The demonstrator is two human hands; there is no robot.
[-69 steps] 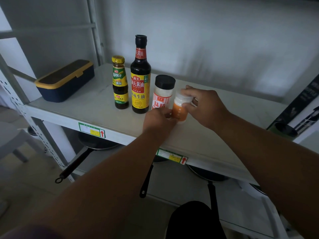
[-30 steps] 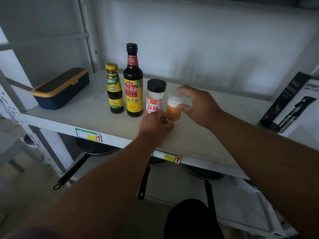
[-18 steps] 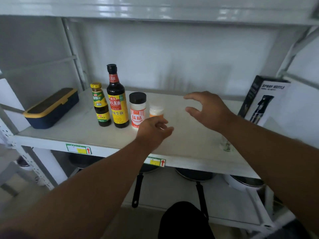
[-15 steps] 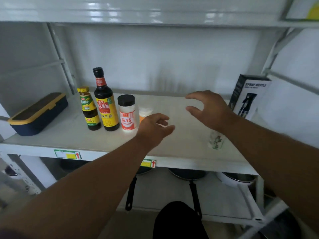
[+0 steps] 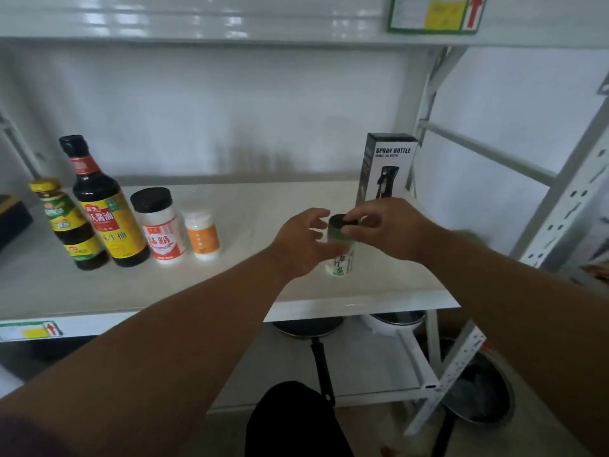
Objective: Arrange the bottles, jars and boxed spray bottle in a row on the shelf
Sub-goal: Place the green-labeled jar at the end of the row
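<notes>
On the white shelf [image 5: 250,206] a row stands at the left: a small yellow-capped bottle [image 5: 67,225], a tall dark soy sauce bottle [image 5: 105,206], a white jar with a black lid [image 5: 161,225] and a small orange-labelled jar [image 5: 201,234]. Farther right stands a clear jar with a black lid and green writing [image 5: 341,258]. My right hand [image 5: 389,229] pinches its lid from above. My left hand [image 5: 304,245] touches its left side with fingers spread. Behind them the boxed spray bottle [image 5: 390,166] stands upright at the shelf's right end.
A dark blue box with a yellow rim [image 5: 11,216] sits at the far left edge. The lower shelf holds pans with black handles [image 5: 321,357] and a white pot [image 5: 395,321]. Shelf uprights [image 5: 566,199] rise at the right. Another shelf board [image 5: 230,21] runs overhead.
Both hands left the small orange-labelled jar, which now stands in the row, and moved right to the clear black-lidded jar. My view swung right and up.
</notes>
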